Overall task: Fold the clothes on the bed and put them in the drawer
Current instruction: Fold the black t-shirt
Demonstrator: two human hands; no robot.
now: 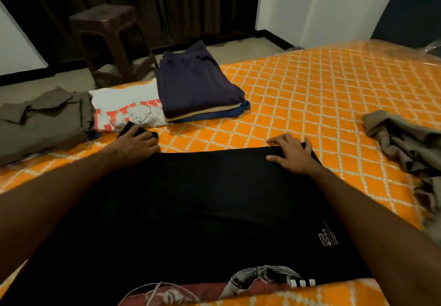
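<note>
Bare mattress (310, 105) between folded stack (198, 86) and crumpled garment (403, 143).

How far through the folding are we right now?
Partway. Done: a folded stack topped by a navy garment, beside a white printed shirt. In hand: both hands, left and right, hold the black T-shirt's far edge. Left: the crumpled grey garment; no drawer in view.

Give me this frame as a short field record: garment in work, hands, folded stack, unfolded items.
in work: black shirt, spread flat on the bed
left hand: on the shirt's far left corner
right hand: grip on the far right corner
folded: navy stack, white printed shirt beside it
unfolded: olive shirt at left, grey garment at right
drawer: not visible
</note>
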